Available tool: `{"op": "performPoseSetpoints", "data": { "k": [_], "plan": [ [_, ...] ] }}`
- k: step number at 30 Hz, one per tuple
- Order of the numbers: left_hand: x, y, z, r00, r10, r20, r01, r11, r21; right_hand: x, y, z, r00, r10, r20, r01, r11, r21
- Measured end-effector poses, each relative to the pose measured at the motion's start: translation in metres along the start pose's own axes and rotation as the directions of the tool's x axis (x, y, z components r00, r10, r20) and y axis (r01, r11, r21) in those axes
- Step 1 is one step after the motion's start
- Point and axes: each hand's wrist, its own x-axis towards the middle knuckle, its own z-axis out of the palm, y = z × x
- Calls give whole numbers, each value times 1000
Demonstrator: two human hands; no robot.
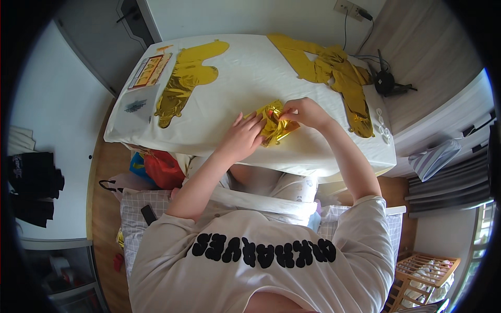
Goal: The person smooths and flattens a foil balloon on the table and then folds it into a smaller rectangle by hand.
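A crumpled gold foil balloon (273,131), folded into a small bundle, lies near the front edge of the white-covered table (237,78). My left hand (243,137) lies on its left side, fingers stretched out and pressing lightly on it. With thumb and fingers pinched together, my right hand (307,112) grips the upper right part of the foil. A bit of red shows among the folds, too small to make out. Two flat gold foil balloons are spread out farther off: one (192,74) at the left and several overlapping pieces (334,68) at the right.
At the table's left lie a printed card (150,71) and a clear plastic bag (134,110). A black stand-like object (385,82) and small white rings (383,128) are by the right edge. A phone (149,214) rests on the checked seat, near a red bag (164,168).
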Motion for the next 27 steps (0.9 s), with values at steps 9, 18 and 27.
{"op": "performPoseSetpoints", "data": {
  "k": [9,18,27],
  "plan": [
    [6,-1,-24,957,-191,219,257,907,-333,16,-26,2,985,157,68,-141,970,-196],
    [32,-9,-33,988,149,37,-137,966,-220,17,-26,3,963,247,106,-237,966,-100],
    [28,-22,-9,952,241,186,-165,922,-350,8,-13,9,992,124,14,-124,992,-15]
  ]
}}
